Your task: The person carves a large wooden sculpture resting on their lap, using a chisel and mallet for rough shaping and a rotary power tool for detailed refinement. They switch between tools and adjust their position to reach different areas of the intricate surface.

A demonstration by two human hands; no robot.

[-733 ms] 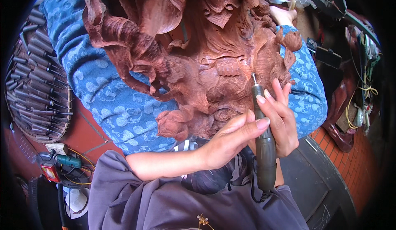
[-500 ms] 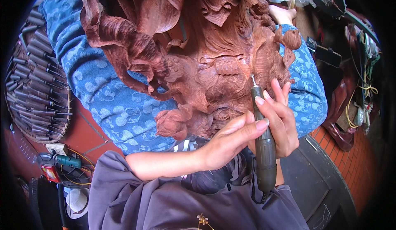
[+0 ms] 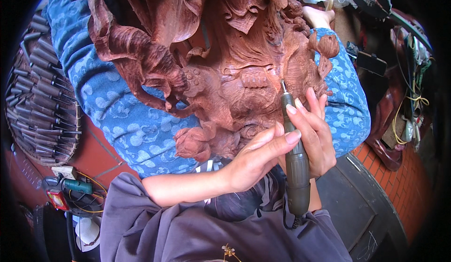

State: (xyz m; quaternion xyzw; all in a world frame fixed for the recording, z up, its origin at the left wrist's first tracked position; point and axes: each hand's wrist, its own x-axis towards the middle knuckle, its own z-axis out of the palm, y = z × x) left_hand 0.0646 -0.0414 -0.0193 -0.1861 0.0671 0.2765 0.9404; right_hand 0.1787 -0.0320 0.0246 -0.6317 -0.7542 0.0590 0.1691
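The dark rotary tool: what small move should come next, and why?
Perhaps ease the thin bit lightly along the reddish carving: its tip sits at or just above the surface, though contact is unclear. The right hand holds the rotary tool, and the left hand seems to steady it with the thumb.

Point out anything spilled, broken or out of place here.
Nothing looks spilled or broken around the carving and rotary tool. Only the black and yellow cables at lower left look untidy, looped loosely beside a white hat.
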